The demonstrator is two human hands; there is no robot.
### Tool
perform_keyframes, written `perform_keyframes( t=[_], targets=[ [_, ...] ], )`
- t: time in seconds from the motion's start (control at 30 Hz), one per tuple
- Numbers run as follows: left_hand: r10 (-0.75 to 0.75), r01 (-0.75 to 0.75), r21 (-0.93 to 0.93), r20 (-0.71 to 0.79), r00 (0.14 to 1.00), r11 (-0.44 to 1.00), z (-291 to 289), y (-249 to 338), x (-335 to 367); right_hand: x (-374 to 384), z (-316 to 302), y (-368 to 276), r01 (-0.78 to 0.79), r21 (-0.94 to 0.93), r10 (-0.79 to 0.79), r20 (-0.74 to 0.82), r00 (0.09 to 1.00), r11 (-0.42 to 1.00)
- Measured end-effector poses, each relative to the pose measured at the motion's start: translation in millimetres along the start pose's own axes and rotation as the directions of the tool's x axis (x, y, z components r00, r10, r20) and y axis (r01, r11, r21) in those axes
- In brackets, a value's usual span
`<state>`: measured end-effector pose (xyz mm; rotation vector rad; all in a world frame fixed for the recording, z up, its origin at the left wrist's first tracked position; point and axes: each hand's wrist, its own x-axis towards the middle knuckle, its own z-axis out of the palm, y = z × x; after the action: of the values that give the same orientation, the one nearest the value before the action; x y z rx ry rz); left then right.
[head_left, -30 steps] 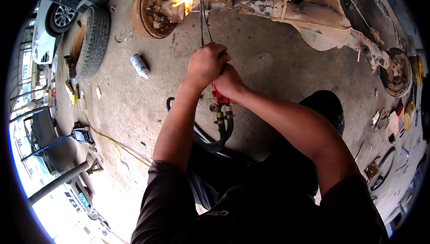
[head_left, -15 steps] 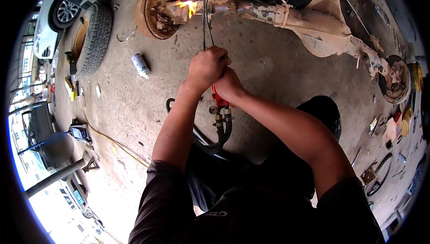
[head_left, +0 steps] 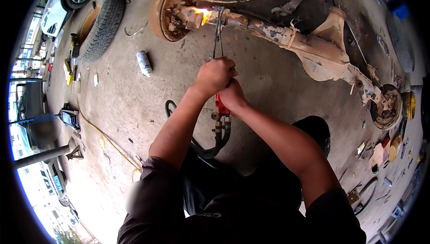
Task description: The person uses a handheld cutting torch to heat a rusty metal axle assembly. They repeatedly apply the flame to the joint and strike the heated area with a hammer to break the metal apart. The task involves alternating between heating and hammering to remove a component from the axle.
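Observation:
Both hands grip a cutting torch (head_left: 222, 104) with a red handle body, brass fittings and dark hoses. My left hand (head_left: 216, 74) is closed round its front, near the thin metal tubes (head_left: 218, 38). Just behind and against it, my right hand (head_left: 233, 95) wraps the handle. The tubes reach away from me to a rusty axle (head_left: 273, 33), where a bright yellow-orange flame (head_left: 205, 16) burns beside the brake drum (head_left: 164, 13). My hands partly hide the torch's middle, and its tip is hard to make out against the axle.
A spray can (head_left: 144, 63) lies on the concrete left of my arms, with a large tyre (head_left: 104, 28) beyond it. Black hose (head_left: 208, 153) loops back toward my legs. The axle's other drum (head_left: 388, 108) lies at the right, near scattered parts. A yellow hose (head_left: 105, 134) crosses the floor.
The view has shifted, so the axle and hands sit lower and the near-left things have moved. Both hands keep the same grip on the torch, and the flame stays beside the drum.

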<state>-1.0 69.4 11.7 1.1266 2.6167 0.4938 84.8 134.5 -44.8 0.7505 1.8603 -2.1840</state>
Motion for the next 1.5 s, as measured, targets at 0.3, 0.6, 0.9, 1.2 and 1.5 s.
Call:
perform_keyframes(
  t=[0.3, 0.6, 0.9, 1.2, 1.5],
  targets=[
    [0.029, -0.031, -0.056, -0.038, 0.999, 0.998, 5.1, -7.0, -1.1, 3.9, 3.5, 8.7, -0.011, 0.005, 0.011, -0.014, 1.000, 1.000],
    [0.030, -0.031, -0.047, -0.030, 0.999, 0.998, 5.3, -9.8, 0.6, -6.1, 3.8, -7.5, -0.087, 0.076, 0.087, 0.006, 0.996, 0.993],
    [0.055, -0.064, -0.114, -0.080, 0.995, 0.991, 7.4, -11.4, -1.8, 1.8, 6.5, 6.4, -0.011, 0.039, 0.012, -0.013, 1.000, 0.999],
    [0.046, -0.051, -0.081, -0.059, 0.997, 0.995, 5.2, -7.1, -3.4, 5.9, 6.2, 16.8, 0.064, 0.007, -0.064, -0.005, 0.998, 0.998],
    [0.032, -0.037, -0.094, -0.057, 0.998, 0.995, 4.3, -8.8, -2.9, -3.5, 4.1, -3.7, -0.042, 0.031, 0.042, 0.010, 0.999, 0.999]
  ],
)
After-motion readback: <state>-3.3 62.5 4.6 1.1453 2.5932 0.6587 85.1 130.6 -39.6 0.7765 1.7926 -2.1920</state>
